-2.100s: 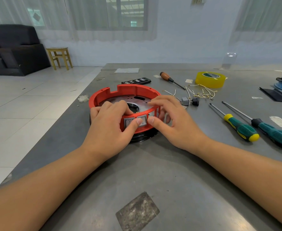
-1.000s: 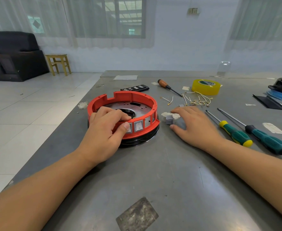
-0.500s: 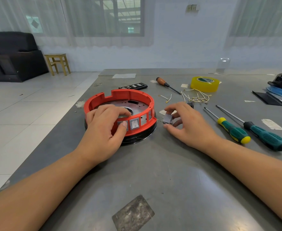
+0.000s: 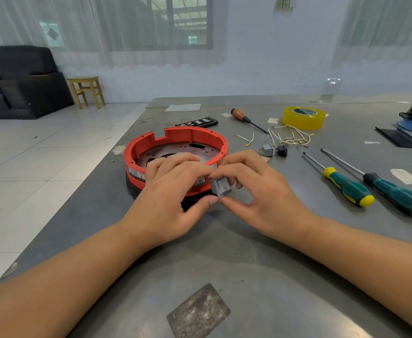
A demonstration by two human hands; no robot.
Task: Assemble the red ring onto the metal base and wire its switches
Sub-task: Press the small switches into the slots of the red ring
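The ring was red, the switch I pinched grey, my tape roll yellow, two screwdriver handles teal, one yellow-tipped, the table dull grey.

Yellow tape roll, two green-handled screwdrivers, black armchair

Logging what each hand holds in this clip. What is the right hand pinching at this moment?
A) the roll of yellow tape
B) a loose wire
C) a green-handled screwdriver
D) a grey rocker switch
D: the right hand pinches a grey rocker switch between thumb and fingers at the front of the red ring, while the screwdrivers, tape and wires lie untouched on the table.
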